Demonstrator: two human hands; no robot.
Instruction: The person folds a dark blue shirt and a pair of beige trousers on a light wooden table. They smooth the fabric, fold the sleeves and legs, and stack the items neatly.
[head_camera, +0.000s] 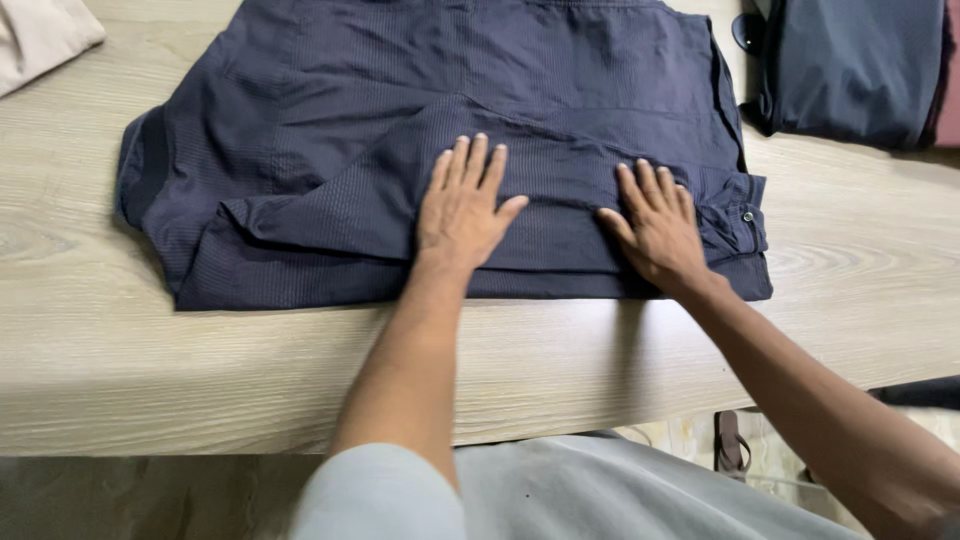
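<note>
A dark navy shirt (330, 150) lies partly folded on a light wooden table (130, 350), a sleeve laid across its middle and a buttoned cuff at the right edge. My left hand (464, 205) rests flat on the fabric near the front fold, fingers spread. My right hand (658, 225) presses flat on the shirt close to the cuff, fingers apart. Neither hand grips anything.
A folded dark blue-grey garment (855, 65) sits at the table's far right, with a dark round object (747, 32) beside it. A beige cloth (35, 35) pokes in at the far left corner. The table's front edge runs just before my torso.
</note>
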